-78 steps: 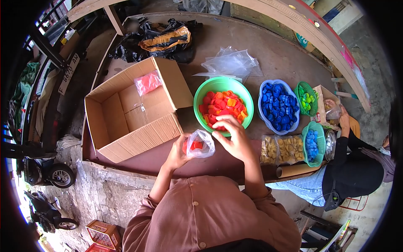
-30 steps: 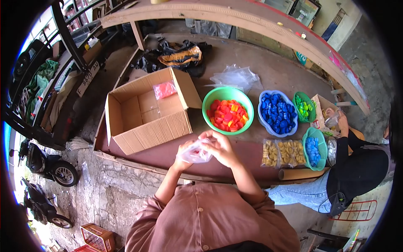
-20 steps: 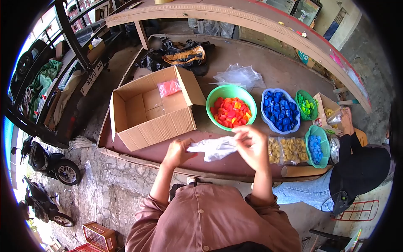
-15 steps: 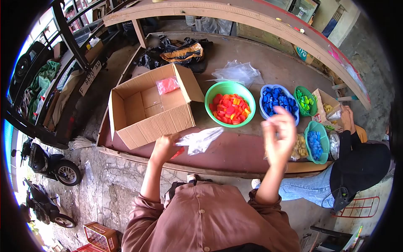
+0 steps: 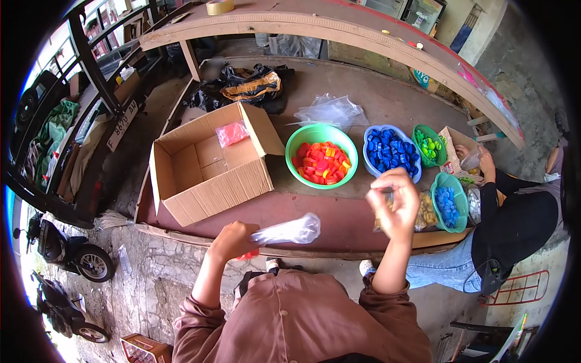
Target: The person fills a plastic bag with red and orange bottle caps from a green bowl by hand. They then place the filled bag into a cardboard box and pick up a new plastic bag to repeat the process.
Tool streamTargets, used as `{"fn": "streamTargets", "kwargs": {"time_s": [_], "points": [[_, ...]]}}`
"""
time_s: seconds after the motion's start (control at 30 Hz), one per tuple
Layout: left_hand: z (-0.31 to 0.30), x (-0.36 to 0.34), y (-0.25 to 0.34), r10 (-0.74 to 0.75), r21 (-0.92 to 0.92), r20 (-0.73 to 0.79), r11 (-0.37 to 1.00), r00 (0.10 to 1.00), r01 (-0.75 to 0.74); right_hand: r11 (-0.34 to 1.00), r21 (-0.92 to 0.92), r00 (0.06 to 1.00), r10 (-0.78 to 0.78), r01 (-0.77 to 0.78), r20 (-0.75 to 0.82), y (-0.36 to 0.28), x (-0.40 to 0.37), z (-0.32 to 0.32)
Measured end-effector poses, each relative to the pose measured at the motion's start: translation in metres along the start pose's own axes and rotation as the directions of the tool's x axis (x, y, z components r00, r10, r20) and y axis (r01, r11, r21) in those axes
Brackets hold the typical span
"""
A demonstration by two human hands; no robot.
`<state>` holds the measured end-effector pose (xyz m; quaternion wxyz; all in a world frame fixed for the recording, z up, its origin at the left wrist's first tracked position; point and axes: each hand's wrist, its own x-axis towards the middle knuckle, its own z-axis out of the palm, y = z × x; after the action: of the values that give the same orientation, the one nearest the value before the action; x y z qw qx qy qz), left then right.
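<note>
My left hand [image 5: 233, 241] is closed around the gathered neck of a clear plastic bag [image 5: 290, 230], whose loose end sticks out to the right. Something red [image 5: 248, 254] shows just below that fist, mostly hidden by it. My right hand [image 5: 396, 206] is raised over the table's front part, fingers curled with a gap between thumb and forefinger, and nothing visible in it. Beyond it stands a lavender bowl of dark blue caps [image 5: 391, 151]. Left of that is a green bowl [image 5: 291, 172] of red and orange caps [image 5: 319, 163].
An open cardboard box [image 5: 221, 196] holds a packed bag of red pieces [image 5: 232, 134]. Clear bags [image 5: 333, 112] and black plastic [image 5: 212, 91] lie behind. Right are yellowish packets [image 5: 425, 213], a basket of light blue caps [image 5: 446, 206] and a co-worker's hands [image 5: 484, 162].
The bag in my left hand has swung from hanging open to a narrower, bunched shape. My right hand has dropped slightly, its fingers more curled. The view has shifted slightly.
</note>
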<state>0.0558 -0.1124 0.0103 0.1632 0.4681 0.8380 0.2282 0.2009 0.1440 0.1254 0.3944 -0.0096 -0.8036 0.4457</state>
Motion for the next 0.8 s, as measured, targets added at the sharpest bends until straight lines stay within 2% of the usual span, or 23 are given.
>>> {"fn": "streamTargets", "kwargs": {"time_s": [0.03,0.07,0.1,0.13,0.2,0.23,0.27,0.3,0.33,0.4,0.5,0.53,0.6,0.63,0.67,0.7,0.73,0.77,0.8], "points": [[-0.005,0.000,0.006,-0.008,-0.066,0.014,0.998,1.000,0.008,0.977,-0.094,0.972,-0.175,0.191,0.156,-0.009,0.002,0.006],[-0.009,0.000,0.013,-0.016,-0.132,0.032,0.991,0.999,0.020,0.962,-0.072,0.935,-0.238,0.265,0.264,-0.022,0.000,0.025],[-0.011,0.005,0.019,-0.025,-0.218,0.102,0.975,0.994,0.047,0.902,-0.211,0.842,-0.240,0.378,0.483,-0.035,-0.002,0.040],[-0.010,0.007,0.020,-0.021,-0.219,0.102,0.975,0.995,0.043,0.803,-0.334,0.775,-0.234,0.494,0.587,-0.036,-0.014,0.059],[-0.007,0.010,0.020,0.123,-0.231,0.110,0.968,0.986,-0.095,0.734,-0.390,0.725,-0.199,0.556,0.659,-0.011,-0.028,0.074],[-0.013,0.009,0.024,0.105,-0.250,0.205,0.967,0.973,-0.052,0.838,-0.316,0.662,-0.070,0.445,0.746,-0.007,-0.023,0.067],[-0.017,0.007,0.026,0.109,-0.247,0.206,0.967,0.973,-0.056,0.916,-0.256,0.565,0.039,0.310,0.824,-0.003,-0.016,0.056],[-0.022,0.005,0.026,0.123,-0.346,0.262,0.938,0.957,-0.026,0.981,-0.057,0.670,-0.084,0.185,0.737,0.000,-0.014,0.049],[-0.025,0.003,0.027,0.142,-0.441,0.317,0.897,0.938,0.013,0.991,0.030,0.691,-0.112,0.130,0.714,-0.003,-0.006,0.040],[-0.028,0.002,0.029,0.160,-0.506,0.342,0.862,0.926,0.038,0.999,0.030,0.701,-0.036,0.022,0.712,-0.002,0.005,0.022],[-0.032,0.003,0.028,0.210,-0.495,0.341,0.869,0.916,-0.014,0.995,0.075,0.788,0.003,-0.063,0.615,-0.002,0.017,-0.005],[-0.033,0.005,0.029,0.229,-0.483,0.335,0.875,0.914,-0.042,0.994,0.097,0.831,-0.093,0.047,0.548,-0.001,0.020,-0.015],[-0.035,0.008,0.029,0.253,-0.469,0.332,0.880,0.909,-0.074,0.912,0.408,0.979,-0.050,-0.037,0.200,0.013,0.013,-0.033],[-0.034,0.009,0.028,0.198,-0.443,0.320,0.896,0.927,-0.038,0.921,0.390,0.997,0.023,0.008,-0.075,0.017,0.011,-0.034],[-0.033,0.010,0.026,0.142,-0.418,0.304,0.908,0.942,-0.002,0.932,0.359,0.935,0.084,0.048,-0.344,0.018,0.009,-0.035],[-0.027,0.012,0.020,0.115,-0.460,0.277,0.887,0.954,0.027,0.970,0.236,0.981,-0.020,0.066,-0.192,0.016,0.003,-0.029],[-0.025,0.015,0.020,0.118,-0.460,0.276,0.888,0.954,0.023,0.967,0.251,0.998,-0.030,0.044,-0.058,0.010,-0.003,-0.014],[-0.025,0.019,0.022,0.147,-0.516,0.245,0.857,0.958,0.001,0.991,0.024,0.972,-0.136,0.134,0.193,0.014,-0.007,-0.012],[-0.025,0.021,0.024,0.174,-0.571,0.212,0.821,0.962,-0.022,0.967,-0.148,0.944,-0.158,0.208,0.291,0.000,-0.007,0.001]]}}
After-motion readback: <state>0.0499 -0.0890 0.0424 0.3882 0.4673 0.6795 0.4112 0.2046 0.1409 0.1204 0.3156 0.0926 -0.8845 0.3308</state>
